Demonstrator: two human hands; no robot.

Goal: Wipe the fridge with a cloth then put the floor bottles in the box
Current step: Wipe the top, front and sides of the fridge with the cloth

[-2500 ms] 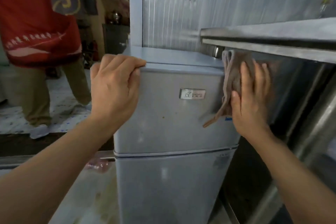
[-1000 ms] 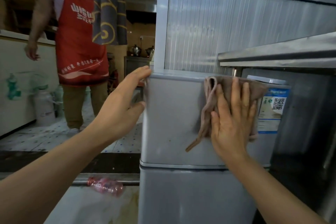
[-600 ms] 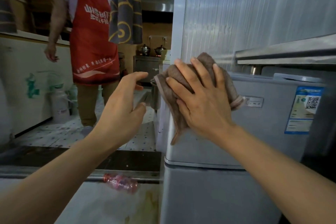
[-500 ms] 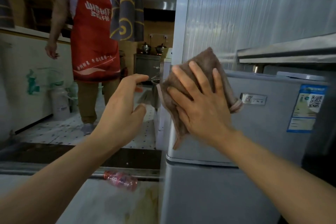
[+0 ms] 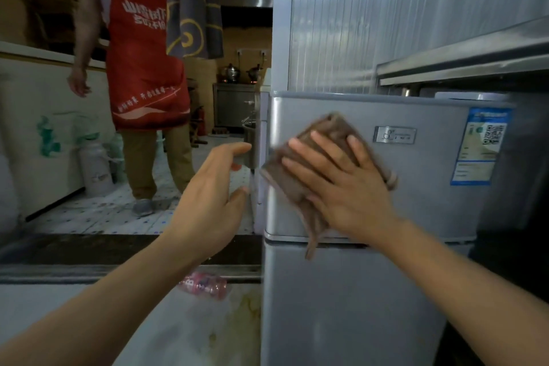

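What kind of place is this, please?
Probably the back area of a small restaurant or food shop. A person in a red apron stands on the tiled floor, metal pots sit on a steel cabinet behind, and a stainless steel counter runs above the grey fridge.

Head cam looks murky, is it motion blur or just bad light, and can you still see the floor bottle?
Head view: dim overall; cloth under the right hand smeared by motion blur; fridge door legible; bottle on the floor soft but visible.
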